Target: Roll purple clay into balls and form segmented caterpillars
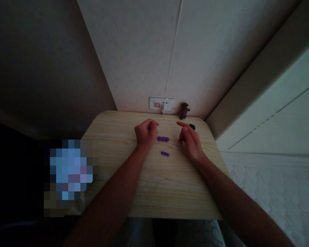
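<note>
My left hand [146, 134] is closed in a fist just left of a row of joined purple balls [163, 139]. Its curled fingers hide whatever may be inside. Nearer to me lies a smaller purple piece [165, 154], also with rounded lumps in a line; neither purple piece is touched by a hand. On the right, my right hand [190, 141] hovers over or rests on the tabletop, which of these I cannot tell. Its index finger is stretched out to the left while the others curl, and nothing shows between them. Beyond its knuckles sits a dark round thing [192, 127], partly covered.
The light wooden table [175, 192] stands against the wall. At its back edge is a small dark brown figure [184, 110], near a wall socket [161, 104] with a plug. Left is a blurred-out bright patch [71, 168]; right, a pale quilted surface [273, 192].
</note>
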Tool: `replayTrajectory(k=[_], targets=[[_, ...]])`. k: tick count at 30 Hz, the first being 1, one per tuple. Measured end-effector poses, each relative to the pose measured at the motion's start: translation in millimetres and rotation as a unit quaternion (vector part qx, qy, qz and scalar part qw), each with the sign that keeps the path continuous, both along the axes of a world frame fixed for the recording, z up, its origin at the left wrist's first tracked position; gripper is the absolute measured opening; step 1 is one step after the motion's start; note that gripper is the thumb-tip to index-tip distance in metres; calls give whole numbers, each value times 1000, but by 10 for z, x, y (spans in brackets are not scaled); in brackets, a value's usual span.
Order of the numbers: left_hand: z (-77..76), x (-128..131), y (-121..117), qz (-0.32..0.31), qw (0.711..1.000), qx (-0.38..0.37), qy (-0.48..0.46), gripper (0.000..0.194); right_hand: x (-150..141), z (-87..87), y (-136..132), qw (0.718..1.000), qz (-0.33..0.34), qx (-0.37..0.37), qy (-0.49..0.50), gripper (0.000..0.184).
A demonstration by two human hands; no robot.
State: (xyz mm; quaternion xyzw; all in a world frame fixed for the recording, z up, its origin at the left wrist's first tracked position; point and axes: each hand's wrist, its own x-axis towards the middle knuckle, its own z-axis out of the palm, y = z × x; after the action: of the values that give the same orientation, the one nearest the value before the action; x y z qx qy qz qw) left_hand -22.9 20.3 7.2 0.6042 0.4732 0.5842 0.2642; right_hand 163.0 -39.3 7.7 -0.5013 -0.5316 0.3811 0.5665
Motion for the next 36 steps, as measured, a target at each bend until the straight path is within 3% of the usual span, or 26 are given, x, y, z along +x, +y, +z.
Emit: replayTrajectory(k=[4,9,12,17,21,25,29,32,36], targets=[[-18,-2,6,1,1000,0,6,28,-33,21,6,995,9,-42,85,35],[-28,1,6,-3,1000,0,-3,28,-36,9,15,993,9,-64,101,20],[-18,2,4,-4,1000,0,1,29,-15,-25,25,997,21,-37,62,26],[-29,0,9,-1,1000,7,5,28,21,-66,26,995,43,-26,-85,42],[-42,0,13,-4,1000,1,1,28,25,-57,9,996,51,-66,-7,60],[-25,1,3,-1,1000,3,4,28,4,-16,-2,990,63,-86,94,52],[-7,3,-8,-1,1000,4,3,29,-23,-3,6,997,46,-42,36,39],[-7,5,-10,2,1000,4,6,29,-28,-15,19,999,43,-6,-24,42],[-16,4,-6,1,1000,5,10,28,-23,-26,29,999,40,-34,-4,48]])
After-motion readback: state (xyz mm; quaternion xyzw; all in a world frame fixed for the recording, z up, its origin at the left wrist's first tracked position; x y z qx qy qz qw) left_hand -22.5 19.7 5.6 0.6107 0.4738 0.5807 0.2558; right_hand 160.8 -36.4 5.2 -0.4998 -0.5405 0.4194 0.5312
